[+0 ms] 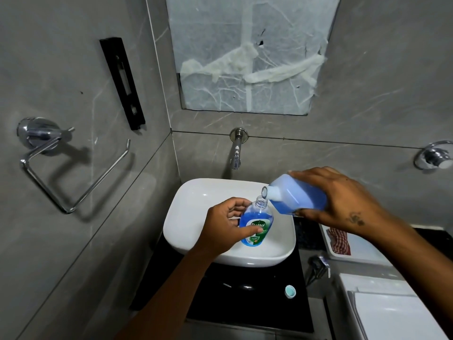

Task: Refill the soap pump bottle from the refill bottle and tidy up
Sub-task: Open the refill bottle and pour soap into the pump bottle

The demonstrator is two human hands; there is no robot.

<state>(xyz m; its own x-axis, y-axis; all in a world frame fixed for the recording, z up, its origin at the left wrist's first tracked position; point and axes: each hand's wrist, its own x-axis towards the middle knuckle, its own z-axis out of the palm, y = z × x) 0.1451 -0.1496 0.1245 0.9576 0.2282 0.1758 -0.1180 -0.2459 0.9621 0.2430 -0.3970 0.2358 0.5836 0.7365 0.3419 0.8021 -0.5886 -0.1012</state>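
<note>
Now right hand [343, 200] tips refill bottle [296, 196]; left hand [226, 225] grips soap bottle [257, 223].

Soap pump bottle [256, 223]: clear body, blue liquid, green-and-white label. Refill bottle [295, 196], at 1 o'clock from it: translucent white, blue liquid showing through. Basin [196, 212]: plain glossy white. Tabletop [245, 300] under the basin: glossy black. Cap [290, 291], at 5 o'clock from the basin: teal with a white rim. Cloth [339, 241], at 3 o'clock: red-and-white check, lying on a white tray [362, 251]. Walls [61, 82]: grey with pale veining. Tap [236, 150] and towel ring [61, 165]: polished chrome. Mirror covering [250, 52], at 12 o'clock: wrinkled white sheet.
</note>
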